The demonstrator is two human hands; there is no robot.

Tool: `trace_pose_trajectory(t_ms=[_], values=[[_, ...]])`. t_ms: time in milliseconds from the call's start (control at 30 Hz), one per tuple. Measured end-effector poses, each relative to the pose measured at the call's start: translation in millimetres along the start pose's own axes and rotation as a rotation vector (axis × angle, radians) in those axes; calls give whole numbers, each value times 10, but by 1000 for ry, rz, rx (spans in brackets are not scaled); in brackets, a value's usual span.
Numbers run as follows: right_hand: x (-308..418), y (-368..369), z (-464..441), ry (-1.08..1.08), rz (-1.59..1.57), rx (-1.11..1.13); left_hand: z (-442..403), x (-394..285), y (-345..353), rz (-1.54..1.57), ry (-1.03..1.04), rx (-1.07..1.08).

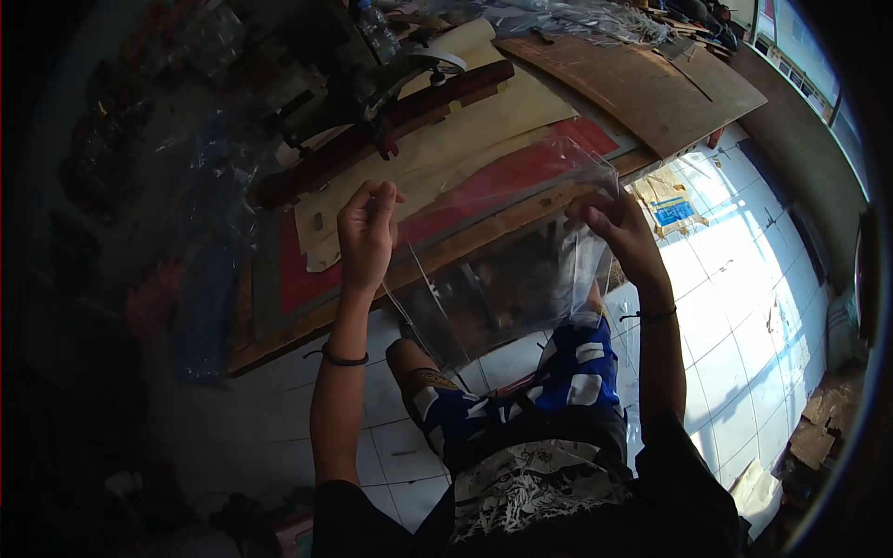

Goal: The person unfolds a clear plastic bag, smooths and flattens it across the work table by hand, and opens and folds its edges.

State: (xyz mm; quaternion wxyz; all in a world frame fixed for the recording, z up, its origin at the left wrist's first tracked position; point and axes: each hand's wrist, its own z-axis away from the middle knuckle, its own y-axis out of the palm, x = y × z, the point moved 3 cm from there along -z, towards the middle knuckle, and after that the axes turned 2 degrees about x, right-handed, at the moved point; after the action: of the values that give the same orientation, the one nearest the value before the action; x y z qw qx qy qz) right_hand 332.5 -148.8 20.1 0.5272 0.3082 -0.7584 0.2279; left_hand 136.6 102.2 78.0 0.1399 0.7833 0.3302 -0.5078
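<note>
A clear, stiff-looking plastic sheet (502,288), folded into a boxy shape, hangs between my hands over the table edge and above my lap. My left hand (366,232) is closed, thumb against curled fingers, at the sheet's left edge. At the upper right corner of the plastic, my right hand (621,232) grips it with bent fingers. Glare and see-through layers make the folds hard to follow. Beyond my left hand stands a dark machine (372,107) with a long dark red bar (437,107).
The wooden table (502,219) carries a red sheet (302,279) and cream paper (326,237). A brown board (642,84), plastic scraps (577,23) and a bottle (377,33) are at the back. Bluish plastic (209,270) hangs at left. White floor tiles (735,307) lie right.
</note>
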Motion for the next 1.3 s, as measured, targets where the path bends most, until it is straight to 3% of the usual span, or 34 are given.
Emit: trace_pose_trajectory(t_ms=[100, 200, 300, 400, 500, 600, 633, 700, 867, 900, 967, 1200, 1233, 1300], values=[[-199, 72, 94, 164, 82, 280, 17, 101, -170, 11, -47, -77], [-268, 205, 195, 111, -34, 166, 172, 166, -237, 165, -202, -96], [-280, 194, 244, 147, -8, 106, 453, 125, -137, 307, -109, -108], [-220, 188, 261, 171, -62, 92, 800, 215, -79, 257, -202, -89], [-286, 189, 254, 223, -118, 86, 1118, 308, -9, 241, -260, 88], [-187, 228, 222, 231, -157, 21, 1369, 462, 12, 308, -381, 75], [-259, 201, 202, 261, -119, 50, 1375, 427, 72, 318, -383, -79], [-363, 243, 234, 276, -225, 105, 1377, 467, 79, 311, -406, -173], [-572, 282, 548, 225, -485, 278, 1409, 611, 107, 289, -455, -284], [-559, 277, 645, 309, -501, 338, 1405, 609, 103, 301, -451, -284], [-908, 116, 873, 451, -292, 249, 1407, 633, 108, 328, -457, -288], [-751, 100, 888, 470, -186, 102, 1728, 699, 170, 279, -494, 54], [-752, 86, 871, 453, -185, 109, 1822, 691, 186, 385, -601, 26], [-758, 52, 818, 399, -116, 158, 1922, 718, 183, 388, -592, 16]])
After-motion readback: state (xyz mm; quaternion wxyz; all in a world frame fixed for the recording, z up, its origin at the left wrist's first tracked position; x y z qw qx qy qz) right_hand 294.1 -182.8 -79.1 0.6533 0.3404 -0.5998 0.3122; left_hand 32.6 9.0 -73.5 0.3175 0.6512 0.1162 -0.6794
